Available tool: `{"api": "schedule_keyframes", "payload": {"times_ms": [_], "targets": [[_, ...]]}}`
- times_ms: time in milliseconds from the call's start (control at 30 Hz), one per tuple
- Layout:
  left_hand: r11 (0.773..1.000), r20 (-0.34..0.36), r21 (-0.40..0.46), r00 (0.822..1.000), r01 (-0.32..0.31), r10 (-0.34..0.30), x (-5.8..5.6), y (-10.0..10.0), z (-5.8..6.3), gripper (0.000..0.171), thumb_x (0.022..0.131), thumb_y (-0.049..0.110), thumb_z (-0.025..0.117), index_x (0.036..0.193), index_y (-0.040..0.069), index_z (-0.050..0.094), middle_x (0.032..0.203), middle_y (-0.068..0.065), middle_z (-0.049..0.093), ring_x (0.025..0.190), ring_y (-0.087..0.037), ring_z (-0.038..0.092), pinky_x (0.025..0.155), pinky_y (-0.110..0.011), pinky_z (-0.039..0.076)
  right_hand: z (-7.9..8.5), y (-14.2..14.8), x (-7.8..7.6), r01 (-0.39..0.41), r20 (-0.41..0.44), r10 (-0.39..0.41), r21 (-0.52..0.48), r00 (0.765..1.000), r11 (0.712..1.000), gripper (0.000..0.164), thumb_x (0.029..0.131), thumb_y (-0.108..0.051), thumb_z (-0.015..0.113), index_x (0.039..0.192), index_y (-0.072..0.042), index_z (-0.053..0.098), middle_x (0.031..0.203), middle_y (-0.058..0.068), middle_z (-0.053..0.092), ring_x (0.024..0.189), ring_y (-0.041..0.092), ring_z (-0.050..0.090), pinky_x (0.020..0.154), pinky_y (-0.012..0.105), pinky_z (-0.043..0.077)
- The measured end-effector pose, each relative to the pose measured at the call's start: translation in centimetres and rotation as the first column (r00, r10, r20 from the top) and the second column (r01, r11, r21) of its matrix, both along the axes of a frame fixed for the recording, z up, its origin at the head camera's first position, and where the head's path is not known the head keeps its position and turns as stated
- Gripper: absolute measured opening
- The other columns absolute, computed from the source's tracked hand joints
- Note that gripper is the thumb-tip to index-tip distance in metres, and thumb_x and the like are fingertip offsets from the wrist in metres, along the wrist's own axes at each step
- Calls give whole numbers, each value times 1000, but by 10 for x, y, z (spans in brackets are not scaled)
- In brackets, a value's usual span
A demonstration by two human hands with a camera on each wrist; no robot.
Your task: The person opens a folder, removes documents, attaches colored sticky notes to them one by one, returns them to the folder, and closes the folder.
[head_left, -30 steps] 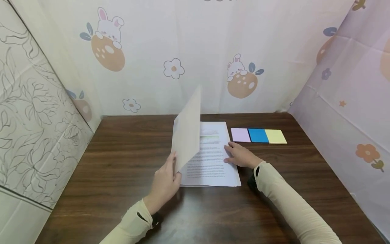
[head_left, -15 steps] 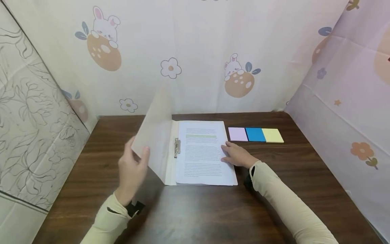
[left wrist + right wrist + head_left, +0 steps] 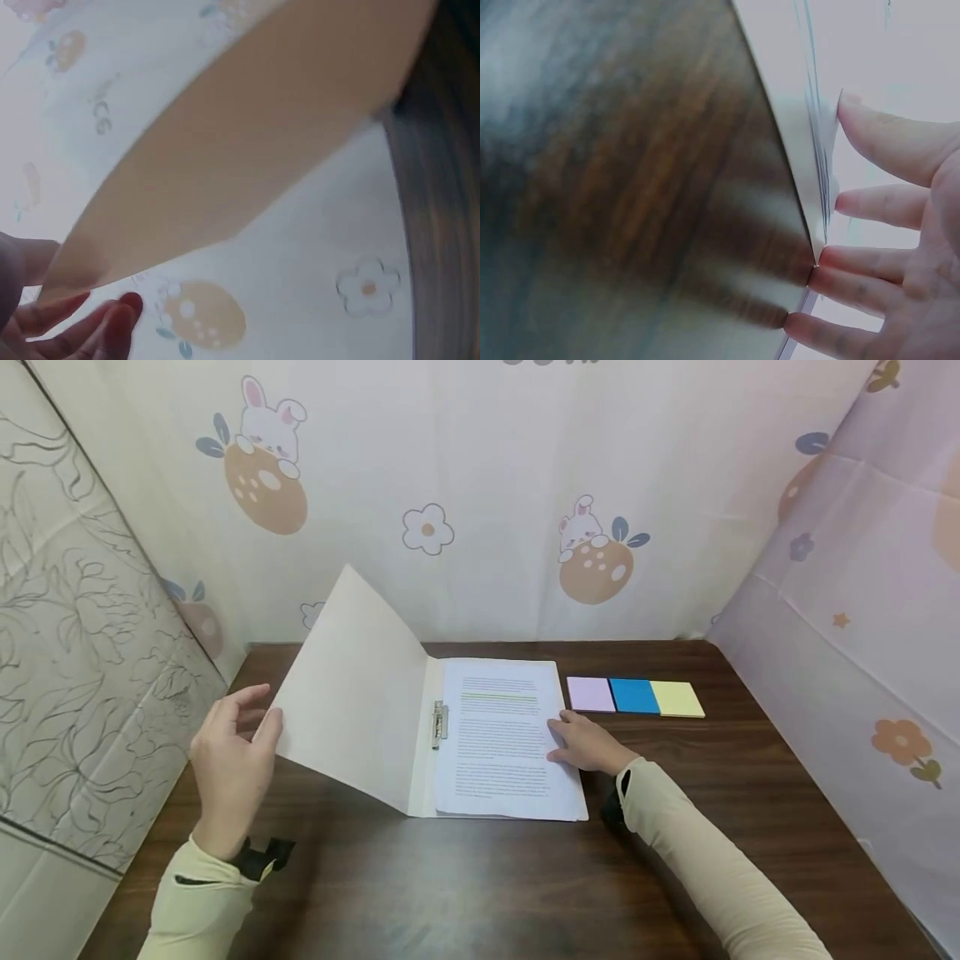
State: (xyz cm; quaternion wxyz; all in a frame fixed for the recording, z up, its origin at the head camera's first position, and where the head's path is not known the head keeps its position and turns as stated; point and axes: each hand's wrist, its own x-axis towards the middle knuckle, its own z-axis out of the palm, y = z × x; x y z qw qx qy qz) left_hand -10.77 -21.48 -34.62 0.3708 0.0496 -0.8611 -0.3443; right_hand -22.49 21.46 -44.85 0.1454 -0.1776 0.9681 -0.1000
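Observation:
An opened cream file folder [image 3: 423,777] lies on the table with a stack of printed sheets [image 3: 495,747] on its right side. One line of text on the top sheet is marked green. A metal clip [image 3: 437,727] sits by the spine. My left hand [image 3: 231,768] pinches the lower outer corner of the raised cover [image 3: 352,693], thumb on the inner face; in the left wrist view the cover [image 3: 225,142] slants up from the fingers. At the right edge of the sheets rests my right hand [image 3: 588,743], its extended fingers [image 3: 862,262] touching the edge.
Right of the folder, toward the back, lie three sticky-note pads in a row: a lilac one [image 3: 591,694], a blue one [image 3: 634,696] and a yellow one [image 3: 678,699]. A patterned curtain [image 3: 495,527] hangs behind the dark wooden table [image 3: 480,885].
My left hand has swung the cover leftward and up off the sheets, exposing the clip and the whole top page. My right hand has stayed at the right edge.

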Motion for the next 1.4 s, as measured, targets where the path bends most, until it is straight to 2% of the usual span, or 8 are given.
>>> {"api": "schedule_keyframes", "payload": {"times_ms": [133, 200, 433, 600, 867, 1167, 1300, 1400], "targets": [[994, 144, -106, 989, -31, 46, 0, -14, -4, 28, 87, 2, 64, 114, -7, 65, 123, -26, 60, 101, -44, 62, 82, -55, 48, 0, -1, -3, -5, -5, 5, -1, 1000, 1000, 67, 90, -30, 69, 144, 1, 43, 151, 31, 33, 140, 46, 34, 111, 57, 34], [990, 246, -140, 967, -27, 61, -2, -22, -7, 31, 87, 3, 65, 116, -8, 64, 130, -27, 55, 111, -48, 55, 89, -61, 42, 1, -2, -5, -14, -5, 14, 3, 1000, 1000, 67, 90, -29, 69, 144, 1, 43, 151, 31, 33, 140, 47, 34, 111, 58, 34], [969, 498, -230, 867, 92, 36, -10, -39, -25, 43, 86, 9, 67, 122, -13, 58, 139, -36, 40, 127, -58, 32, 100, -70, 29, 2, -7, -9, -6, 0, 6, -1, 1000, 1000, 66, 90, -28, 69, 144, 0, 44, 152, 30, 32, 140, 47, 33, 111, 59, 32], [928, 642, -295, 766, 226, 17, -15, -45, -41, 47, 87, 18, 67, 122, -13, 57, 139, -39, 38, 127, -62, 30, 96, -75, 30, -1, -6, -4, -4, 22, 4, 1, 1000, 1000, 67, 89, -30, 69, 144, -1, 44, 152, 29, 33, 140, 46, 33, 111, 58, 33], [859, 749, -275, 656, 432, -91, -36, -33, -61, 46, 86, 24, 69, 117, -9, 62, 133, -39, 48, 123, -61, 41, 97, -70, 37, -1, 1, -4, -5, -8, 5, 16, 1000, 1000, 66, 88, -29, 70, 143, 0, 46, 151, 30, 35, 139, 48, 35, 110, 60, 34], [786, 857, -117, 461, 607, -229, -55, -24, -78, 51, 88, 28, 68, 121, -10, 60, 126, -34, 56, 120, -50, 51, 99, -58, 43, -1, -2, -8, -2, 23, 1, 29, 1000, 1000, 66, 89, -30, 69, 144, -1, 45, 152, 29, 34, 140, 47, 34, 111, 60, 32], [776, 873, -102, 430, 623, -231, -62, -18, -81, 47, 90, 30, 66, 118, -7, 63, 122, -30, 59, 112, -42, 57, 93, -54, 47, 0, -2, -7, -6, 12, 6, 40, 1000, 999, 65, 89, -29, 70, 143, -1, 46, 151, 30, 35, 139, 48, 35, 110, 60, 32], [776, 875, -117, 433, 619, -214, -68, -16, -80, 41, 90, 29, 66, 111, -5, 66, 114, -25, 64, 96, -33, 61, 82, -47, 52, 2, -2, -6, -16, -2, 16, 45, 1000, 999, 64, 89, -28, 70, 143, 0, 46, 150, 31, 36, 138, 48, 36, 110, 60, 33]]}}
